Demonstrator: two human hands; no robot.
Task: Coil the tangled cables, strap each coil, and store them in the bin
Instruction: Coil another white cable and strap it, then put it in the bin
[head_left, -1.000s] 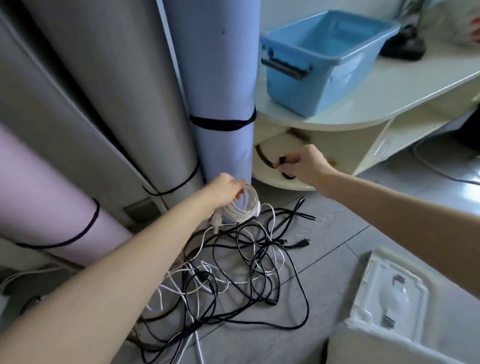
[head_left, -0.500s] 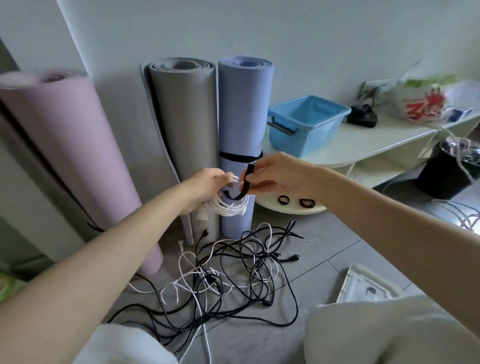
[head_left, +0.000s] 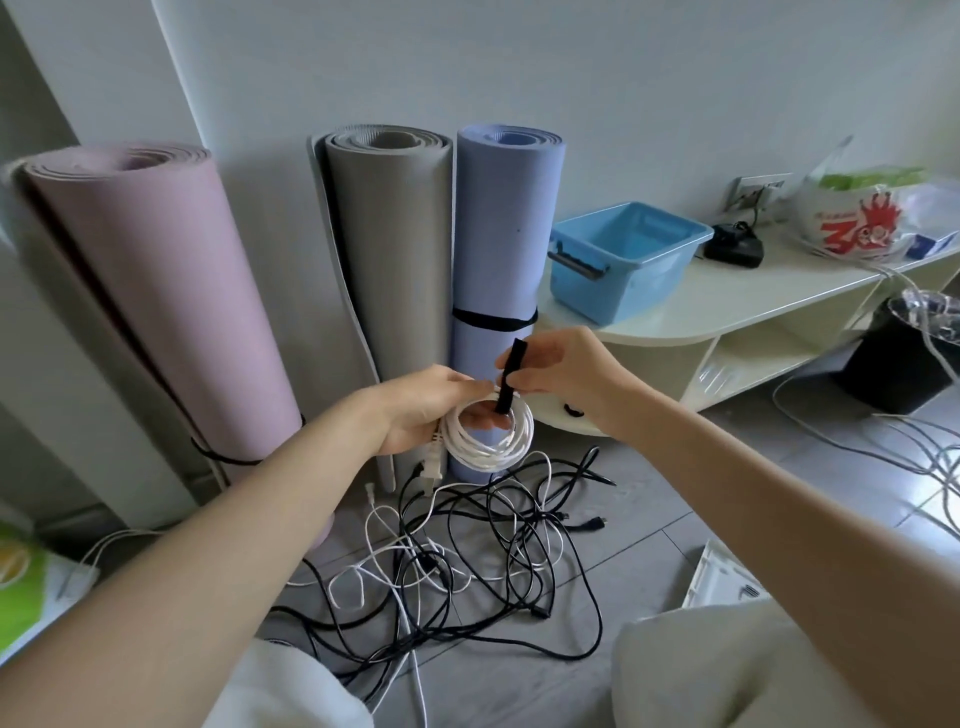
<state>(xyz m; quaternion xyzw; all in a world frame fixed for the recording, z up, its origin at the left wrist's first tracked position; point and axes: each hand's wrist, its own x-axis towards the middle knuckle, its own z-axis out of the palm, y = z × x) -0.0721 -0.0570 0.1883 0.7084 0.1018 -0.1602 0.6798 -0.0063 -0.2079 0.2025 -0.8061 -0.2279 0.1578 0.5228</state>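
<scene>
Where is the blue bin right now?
In the head view the blue bin sits right of centre on the cream shelf unit, just right of the upright blue mat.

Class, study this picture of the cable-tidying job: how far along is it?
Done: one white cable is wound into a coil, held by the left hand. In hand: the right hand pinches a black strap against that coil, not yet closed. Left: the tangle of black and white cables on the floor is uncoiled, and no coil shows in the blue bin.

Pink mat (head_left: 171, 291), grey mat (head_left: 395, 249), blue mat (head_left: 506, 228) upright against wall, printed plastic bag (head_left: 857, 218) on cream shelf unit (head_left: 727, 306)
</scene>
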